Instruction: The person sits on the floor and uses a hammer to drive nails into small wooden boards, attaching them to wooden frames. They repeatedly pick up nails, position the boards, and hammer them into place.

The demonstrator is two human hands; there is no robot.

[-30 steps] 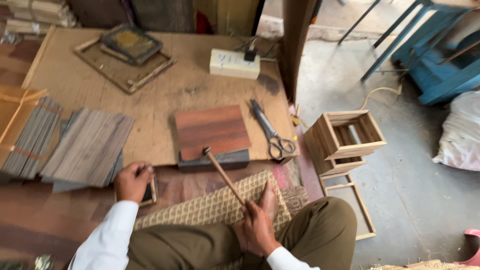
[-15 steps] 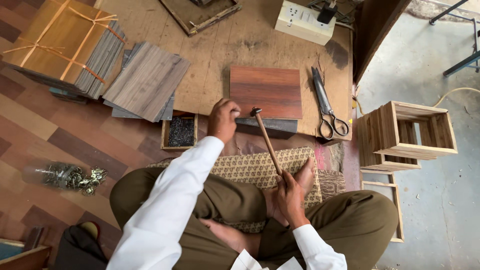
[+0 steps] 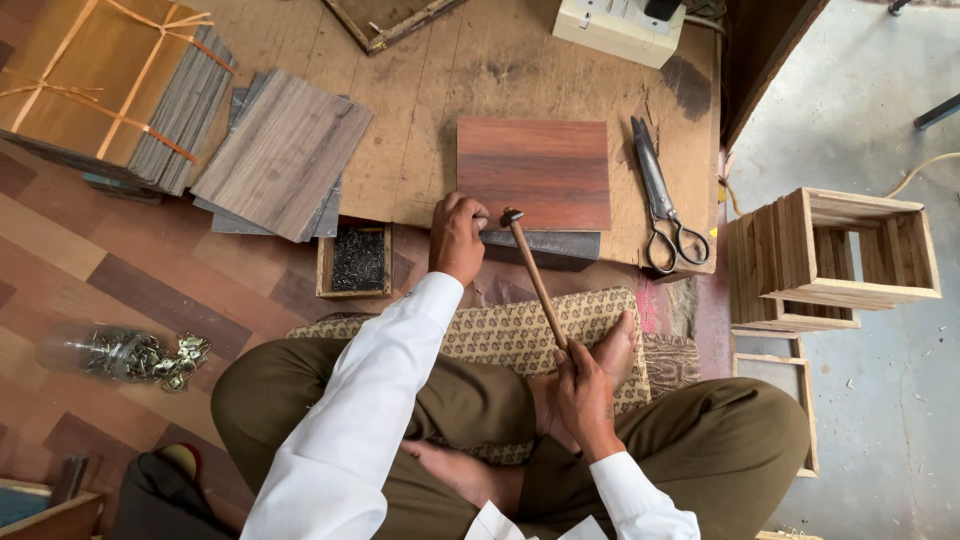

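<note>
- The right hand (image 3: 585,390) has its fingers wrapped around the hammer (image 3: 535,280) handle.
- The left hand (image 3: 457,238) has its fingers pinched at the near edge of the reddish board (image 3: 535,172), beside the hammer head.

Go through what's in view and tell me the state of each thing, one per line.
Left hand: closed, pinching something small at the reddish board's edge.
Right hand: gripping the hammer handle.
Hammer: tilted, head by the left fingers.
Reddish board: lying flat.
Scissors: closed, flat.
Small tray: filled with dark tacks.
Wooden crate: on its side, empty.
</note>
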